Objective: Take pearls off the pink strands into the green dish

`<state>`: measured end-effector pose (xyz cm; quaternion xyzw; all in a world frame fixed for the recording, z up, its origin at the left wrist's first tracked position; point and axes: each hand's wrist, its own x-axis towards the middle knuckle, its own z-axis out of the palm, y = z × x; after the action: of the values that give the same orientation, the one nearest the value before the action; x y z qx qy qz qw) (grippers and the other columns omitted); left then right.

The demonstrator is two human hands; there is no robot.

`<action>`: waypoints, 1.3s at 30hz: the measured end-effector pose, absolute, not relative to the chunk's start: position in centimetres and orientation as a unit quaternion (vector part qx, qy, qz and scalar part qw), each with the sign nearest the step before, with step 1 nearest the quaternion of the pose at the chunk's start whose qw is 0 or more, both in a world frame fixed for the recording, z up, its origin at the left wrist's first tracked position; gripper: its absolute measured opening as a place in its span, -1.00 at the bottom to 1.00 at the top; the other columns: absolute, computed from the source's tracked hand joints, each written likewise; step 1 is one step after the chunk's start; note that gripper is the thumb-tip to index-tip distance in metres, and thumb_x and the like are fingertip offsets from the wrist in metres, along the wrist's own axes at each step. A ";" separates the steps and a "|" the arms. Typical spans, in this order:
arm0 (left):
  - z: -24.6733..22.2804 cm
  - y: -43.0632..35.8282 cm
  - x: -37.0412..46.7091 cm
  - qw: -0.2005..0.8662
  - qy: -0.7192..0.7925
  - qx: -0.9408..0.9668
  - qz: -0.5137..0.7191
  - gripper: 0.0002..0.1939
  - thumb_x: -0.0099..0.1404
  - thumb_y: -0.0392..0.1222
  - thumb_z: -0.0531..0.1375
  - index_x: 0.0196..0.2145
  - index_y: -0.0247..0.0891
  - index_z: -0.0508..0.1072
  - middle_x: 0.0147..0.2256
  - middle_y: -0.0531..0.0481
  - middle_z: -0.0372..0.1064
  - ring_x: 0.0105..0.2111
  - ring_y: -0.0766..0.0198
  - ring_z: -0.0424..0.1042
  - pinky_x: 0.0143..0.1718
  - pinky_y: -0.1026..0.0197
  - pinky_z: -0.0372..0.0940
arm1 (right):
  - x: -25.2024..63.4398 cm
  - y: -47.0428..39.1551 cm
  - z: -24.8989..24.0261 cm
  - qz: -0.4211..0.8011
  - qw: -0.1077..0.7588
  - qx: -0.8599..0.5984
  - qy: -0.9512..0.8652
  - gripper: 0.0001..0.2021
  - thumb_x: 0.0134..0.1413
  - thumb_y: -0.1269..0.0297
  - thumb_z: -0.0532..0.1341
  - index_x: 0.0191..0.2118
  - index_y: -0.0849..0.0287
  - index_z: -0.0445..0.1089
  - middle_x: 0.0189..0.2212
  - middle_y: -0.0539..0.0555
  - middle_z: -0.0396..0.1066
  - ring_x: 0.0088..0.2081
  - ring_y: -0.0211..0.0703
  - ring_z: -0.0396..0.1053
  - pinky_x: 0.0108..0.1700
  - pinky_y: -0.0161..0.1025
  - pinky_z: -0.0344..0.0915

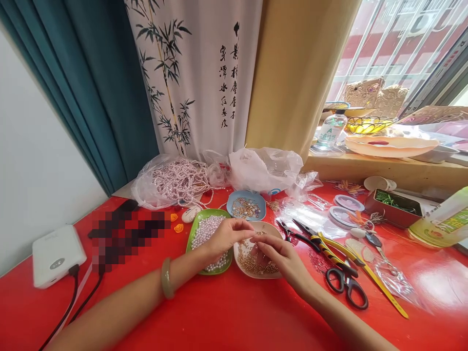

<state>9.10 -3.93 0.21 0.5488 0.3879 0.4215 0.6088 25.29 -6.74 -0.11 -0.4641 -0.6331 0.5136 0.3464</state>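
Note:
My left hand (231,236) and my right hand (273,249) meet over a pale dish (268,227) of small gold beads (256,263). The fingertips of both hands are pinched close together; whatever they hold is too small to make out. Under my left wrist lies a green dish (192,243) filled with pearl beads (208,229). Just behind the pale dish is a blue dish (234,196) with gold and pearl pieces (245,208) in it. A jade-like bangle (167,278) circles my left forearm.
To the right on the red table (226,317) lie pliers (318,239), yellow-handled pliers (347,253) and scissors (346,287). Strung pearls (181,180) in a plastic bag and a white plastic bag (263,168) are behind. A white power bank (58,256) with cables sits left; a bottle (440,226) stands right.

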 end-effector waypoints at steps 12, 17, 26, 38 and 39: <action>0.3 -3.9 9.0 0.612 0.388 0.544 0.422 -0.82 -0.01 -0.15 0.22 -0.48 -0.34 0.40 -0.49 0.03 0.27 -0.48 0.39 0.23 -0.45 0.34 0.14 | 25.3 -6.6 0.0 0.557 0.368 -0.443 -0.599 -0.70 -0.08 0.13 0.14 -0.23 0.19 0.23 -0.48 0.00 0.39 -0.50 -0.30 0.30 -0.42 -0.30 0.22; 0.0 -3.8 8.9 0.602 0.380 0.603 0.360 -0.81 -0.04 -0.19 0.24 -0.44 -0.35 0.44 -0.47 -0.01 0.33 -0.47 0.37 0.25 -0.42 0.31 0.15 | 25.3 -6.7 -0.3 0.573 0.394 -0.407 -0.592 -0.70 -0.06 0.13 0.14 -0.24 0.15 0.09 -0.49 -0.02 0.36 -0.49 -0.31 0.29 -0.42 -0.31 0.19; 0.1 -3.8 8.9 0.604 0.389 0.588 0.371 -0.78 -0.05 -0.12 0.25 -0.49 -0.35 0.44 -0.52 0.00 0.32 -0.51 0.39 0.23 -0.45 0.32 0.14 | 25.2 -6.5 -0.2 0.565 0.387 -0.418 -0.597 -0.77 -0.05 0.17 0.12 -0.27 0.15 0.16 -0.49 -0.02 0.35 -0.49 -0.29 0.29 -0.40 -0.29 0.22; 0.1 -3.9 9.1 0.586 0.389 0.586 0.402 -0.78 -0.04 -0.11 0.25 -0.49 -0.35 0.47 -0.52 0.00 0.33 -0.52 0.40 0.21 -0.49 0.33 0.12 | 25.2 -6.4 0.2 0.538 0.348 -0.458 -0.616 -0.75 -0.08 0.12 0.12 -0.44 0.25 0.32 -0.61 -0.05 0.25 -0.57 -0.36 0.16 -0.49 -0.36 0.09; 0.1 -3.9 9.1 0.589 0.389 0.584 0.402 -0.78 -0.04 -0.11 0.25 -0.49 -0.34 0.48 -0.52 -0.01 0.34 -0.52 0.39 0.22 -0.49 0.33 0.13 | 25.1 -6.4 0.2 0.543 0.350 -0.456 -0.613 -0.76 -0.08 0.14 0.12 -0.43 0.24 0.32 -0.60 -0.05 0.26 -0.56 -0.36 0.16 -0.48 -0.36 0.10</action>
<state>9.09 -3.91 0.09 0.5837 0.3888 0.4017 0.5889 25.14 -6.43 0.24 -0.4555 -0.6130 0.5427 0.3495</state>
